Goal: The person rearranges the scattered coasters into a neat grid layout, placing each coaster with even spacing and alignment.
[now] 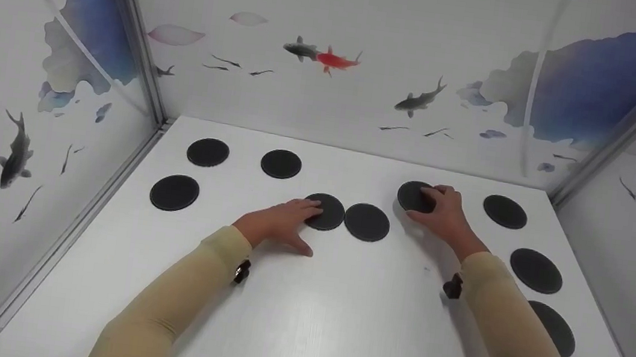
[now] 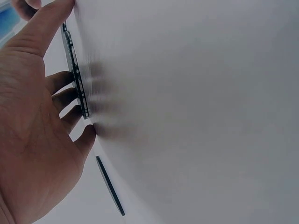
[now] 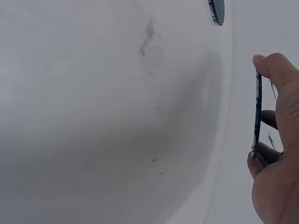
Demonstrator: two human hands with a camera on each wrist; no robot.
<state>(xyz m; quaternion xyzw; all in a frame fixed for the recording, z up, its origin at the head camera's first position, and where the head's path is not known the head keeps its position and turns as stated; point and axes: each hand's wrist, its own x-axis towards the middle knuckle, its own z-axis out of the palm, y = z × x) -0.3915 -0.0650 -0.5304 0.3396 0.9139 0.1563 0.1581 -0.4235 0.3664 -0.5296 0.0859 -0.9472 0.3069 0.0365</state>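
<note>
Discs, black, round, flat, spread over white table inside a booth w/ fish-print walls.

Far left: disc near the left edge, two more behind it in the back row. All three lie flat, well apart from either hand.

Left hand: palm down on table, fingers straight, fingertips resting on the left edge of the center-left disc; thumb spread out flat on the table. No curl round it, just a flat touch. Left wrist view: fingers lie against that disc's rim, seen edge-on; a second disc edge-on lower in frame.

Center: next disc sits just beside the touched one, rims nearly touching or touching, can't tell which. No hand on it.

Right hand: fingers curled over the disc at back center-right, gripping it. Right wrist view: the disc is pinched between thumb on top and fingers below, edge-on, w/ a gap to the table surface, so it looks lifted or tilted off. Another disc's edge at top of that view.

Right side: one disc in the back row, one along the right edge, one nearer still, partly hidden behind the right sleeve.
</note>
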